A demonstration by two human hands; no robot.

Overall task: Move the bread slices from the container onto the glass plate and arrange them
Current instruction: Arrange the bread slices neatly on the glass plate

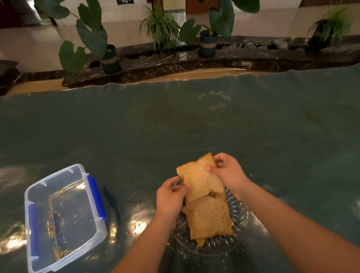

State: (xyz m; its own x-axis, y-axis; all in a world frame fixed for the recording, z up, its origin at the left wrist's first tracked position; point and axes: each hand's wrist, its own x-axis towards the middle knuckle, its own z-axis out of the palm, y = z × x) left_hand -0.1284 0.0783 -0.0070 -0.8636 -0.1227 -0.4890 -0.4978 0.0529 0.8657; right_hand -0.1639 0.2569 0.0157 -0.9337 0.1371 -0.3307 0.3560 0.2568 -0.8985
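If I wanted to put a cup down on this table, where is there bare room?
The wide stretch of green table beyond the glass plate is bare, as is the area right of it. The gap between the plastic container and plate is narrower. It is crowded at the plate, where the left hand and right hand hold the bread slices.

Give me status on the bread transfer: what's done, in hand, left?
Done: container holds only crumbs; a slice stack sits on the glass plate. In hand: left hand and right hand grip the upper slices over the plate. Left: set them down and tidy the arrangement.
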